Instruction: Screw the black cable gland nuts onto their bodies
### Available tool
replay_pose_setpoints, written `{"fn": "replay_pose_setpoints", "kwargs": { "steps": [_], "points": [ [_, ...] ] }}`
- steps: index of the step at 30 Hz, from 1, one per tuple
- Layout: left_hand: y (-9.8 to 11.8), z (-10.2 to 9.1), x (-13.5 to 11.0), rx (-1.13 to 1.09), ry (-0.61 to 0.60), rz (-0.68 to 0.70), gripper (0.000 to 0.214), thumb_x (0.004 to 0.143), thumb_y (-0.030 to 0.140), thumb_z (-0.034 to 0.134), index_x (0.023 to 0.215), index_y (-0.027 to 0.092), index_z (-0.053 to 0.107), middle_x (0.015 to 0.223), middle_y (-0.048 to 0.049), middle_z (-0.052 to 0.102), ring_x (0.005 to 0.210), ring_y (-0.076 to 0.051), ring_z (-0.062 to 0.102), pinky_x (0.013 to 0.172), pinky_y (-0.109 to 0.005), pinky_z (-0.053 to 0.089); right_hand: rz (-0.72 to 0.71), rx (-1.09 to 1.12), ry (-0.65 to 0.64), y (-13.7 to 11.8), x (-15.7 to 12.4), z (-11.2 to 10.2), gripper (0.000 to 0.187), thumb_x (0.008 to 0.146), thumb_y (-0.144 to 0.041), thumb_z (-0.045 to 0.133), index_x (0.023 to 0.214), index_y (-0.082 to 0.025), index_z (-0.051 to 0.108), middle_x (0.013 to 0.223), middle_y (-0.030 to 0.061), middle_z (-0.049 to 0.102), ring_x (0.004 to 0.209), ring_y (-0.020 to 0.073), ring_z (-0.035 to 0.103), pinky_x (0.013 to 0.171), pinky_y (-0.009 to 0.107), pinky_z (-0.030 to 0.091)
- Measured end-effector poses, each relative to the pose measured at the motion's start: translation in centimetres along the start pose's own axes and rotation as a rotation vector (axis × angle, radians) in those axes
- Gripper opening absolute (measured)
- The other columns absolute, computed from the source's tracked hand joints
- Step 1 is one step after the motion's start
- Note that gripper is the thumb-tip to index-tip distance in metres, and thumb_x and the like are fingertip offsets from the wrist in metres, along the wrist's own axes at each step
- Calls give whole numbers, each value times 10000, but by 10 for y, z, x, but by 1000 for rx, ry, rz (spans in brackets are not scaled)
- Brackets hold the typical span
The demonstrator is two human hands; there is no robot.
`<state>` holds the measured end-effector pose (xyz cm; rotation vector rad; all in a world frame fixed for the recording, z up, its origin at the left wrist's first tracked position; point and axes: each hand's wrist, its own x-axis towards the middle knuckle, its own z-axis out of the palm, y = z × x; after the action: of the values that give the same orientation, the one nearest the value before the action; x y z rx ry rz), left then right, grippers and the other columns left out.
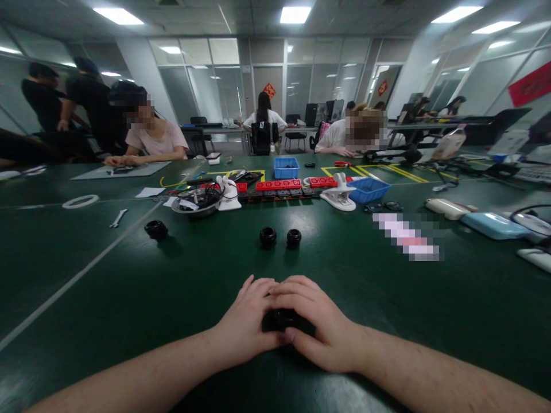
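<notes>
My left hand [247,321] and my right hand [316,327] meet at the near middle of the dark green table [129,287]. Both are curled around a small black round part [282,318] that shows only between the thumbs. Farther out on the table stand two black ring-shaped parts side by side [267,236] [294,237], and a third black part [156,229] lies off to the left.
A metal bowl with cables [196,203], red and black blocks [278,184], two blue bins [286,167] [368,189], a spanner [117,218] and a tape ring [80,201] lie farther back. Two seated people work across the table; others stand at the left.
</notes>
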<state>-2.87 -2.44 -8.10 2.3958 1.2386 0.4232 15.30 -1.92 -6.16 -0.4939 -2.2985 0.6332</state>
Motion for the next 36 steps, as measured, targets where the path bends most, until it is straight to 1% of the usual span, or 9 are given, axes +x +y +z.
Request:
{"fn": "replay_pose_setpoints", "kwargs": {
  "steps": [2,7,12,16,19,23,30,33,36],
  "points": [
    [1,-1,0,1,-5,-2,519,685,390,645,1163,251,501,1194,-58,505,1146,-272,414,1029,-554,163,48,-15,26,1,-1,1,346,749,-194,498,1094,-174,493,1090,84,551,1031,201,470,921,410,358],
    [5,-5,0,-6,-17,-9,495,693,402,643,1144,248,511,1182,-54,511,1137,-262,421,1028,-546,164,143,-63,40,5,-1,3,243,778,-254,531,1008,-175,530,1005,71,560,958,196,480,855,386,389],
    [5,-4,0,-12,-10,-13,494,680,381,652,1133,239,515,1168,-56,521,1134,-266,422,1028,-537,174,190,-82,49,4,-2,5,289,760,-302,568,1014,-169,525,998,85,543,938,203,480,827,390,405],
    [6,-6,1,-30,-19,-10,455,684,364,647,1110,250,534,1159,-48,527,1131,-265,421,1032,-537,164,211,-91,52,5,-2,5,253,743,-290,584,960,-169,532,956,77,541,895,199,480,789,377,414],
    [7,-7,1,-31,-27,-8,431,689,372,643,1091,251,546,1162,-43,524,1137,-262,417,1037,-532,159,199,-84,48,6,-2,4,227,736,-273,590,929,-166,539,925,68,548,868,193,479,774,369,411],
    [5,-6,0,-26,-31,-17,464,693,400,640,1116,245,530,1190,-51,509,1149,-264,409,1035,-541,161,161,-55,14,4,-1,1,228,740,-189,542,968,-171,552,933,59,564,886,186,477,797,366,402],
    [3,-3,1,-22,-24,-5,460,681,372,655,1103,248,523,1165,-34,521,1133,-248,421,1040,-532,164,1,30,-33,3,2,-2,338,695,-53,424,978,-180,560,989,51,613,941,175,514,874,386,376],
    [0,-1,1,-16,-28,-1,493,684,382,650,1138,259,504,1191,-38,505,1147,-253,411,1039,-543,153,-38,49,-14,3,3,-1,341,711,-52,413,991,-187,554,1016,50,617,965,165,526,901,389,370],
    [-2,1,0,-7,-22,-10,543,683,385,649,1182,261,475,1222,-51,488,1165,-263,396,1035,-551,153,-21,39,-19,2,1,0,342,759,-111,445,1083,-183,524,1066,67,593,1011,175,505,921,395,360]
  ]
}}
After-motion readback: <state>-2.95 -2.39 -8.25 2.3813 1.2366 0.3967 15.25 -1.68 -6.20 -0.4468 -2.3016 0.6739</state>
